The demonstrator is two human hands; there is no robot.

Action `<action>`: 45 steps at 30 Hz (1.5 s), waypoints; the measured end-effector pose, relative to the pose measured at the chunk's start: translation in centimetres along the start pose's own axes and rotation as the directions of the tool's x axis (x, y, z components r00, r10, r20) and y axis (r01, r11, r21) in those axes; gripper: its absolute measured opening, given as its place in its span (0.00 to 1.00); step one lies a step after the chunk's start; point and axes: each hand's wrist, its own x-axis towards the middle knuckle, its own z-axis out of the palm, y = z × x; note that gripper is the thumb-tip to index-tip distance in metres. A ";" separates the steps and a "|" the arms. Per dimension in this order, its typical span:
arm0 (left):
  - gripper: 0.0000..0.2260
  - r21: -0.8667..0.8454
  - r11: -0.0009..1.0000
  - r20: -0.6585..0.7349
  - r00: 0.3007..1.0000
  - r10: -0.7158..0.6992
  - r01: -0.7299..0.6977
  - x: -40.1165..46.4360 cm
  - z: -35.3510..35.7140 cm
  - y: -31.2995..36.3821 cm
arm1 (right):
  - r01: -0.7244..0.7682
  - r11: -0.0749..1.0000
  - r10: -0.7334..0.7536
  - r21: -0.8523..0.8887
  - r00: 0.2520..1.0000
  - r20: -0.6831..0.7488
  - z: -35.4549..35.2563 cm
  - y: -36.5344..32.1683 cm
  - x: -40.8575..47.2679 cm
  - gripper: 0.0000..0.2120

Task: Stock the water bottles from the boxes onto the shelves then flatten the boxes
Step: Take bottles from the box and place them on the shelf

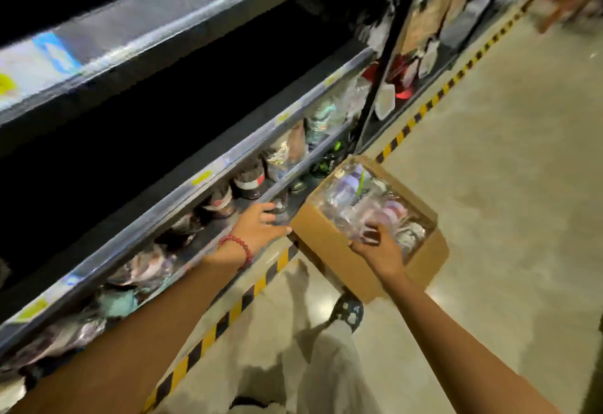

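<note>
The cardboard box (329, 244) of water bottles (368, 208) sits on the concrete floor (505, 185) beside the low shelf (228, 217) — your right hand (380, 248) curls over the bottles, grip unclear; your left hand (257, 226) rests spread on the shelf edge. Striped floor tape (424, 110) borders the shelving — open floor lies beyond the box.

a shop aisle: long shelves (228, 165) with yellow price tags (201, 177), stocked bottles (249, 182), hazard-striped floor edging (434, 100).
</note>
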 end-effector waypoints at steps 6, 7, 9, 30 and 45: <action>0.26 0.147 0.986 0.178 0.979 -0.098 0.072 9.0 11.7 5.3 | -0.246 0.965 0.256 0.092 0.959 -0.121 -9.3 5.9 7.2 0.27; 0.24 0.184 0.981 0.211 0.972 -0.106 0.067 10.4 13.5 5.9 | -0.271 0.957 0.283 0.101 0.950 -0.132 -10.3 6.6 8.4 0.26; 0.22 0.238 0.969 0.235 0.964 -0.122 0.065 13.0 16.8 7.0 | -0.306 0.945 0.320 0.115 0.938 -0.132 -12.1 7.8 10.8 0.26; 0.29 0.450 0.883 0.200 0.948 -0.248 0.136 41.6 30.0 -7.6 | -0.478 0.864 0.489 0.157 0.871 -0.040 -3.1 25.8 37.0 0.30; 0.42 0.815 0.573 0.213 0.965 -0.156 -0.087 46.7 36.5 -13.1 | -0.533 0.794 0.598 0.294 0.771 -0.218 1.2 30.7 44.6 0.34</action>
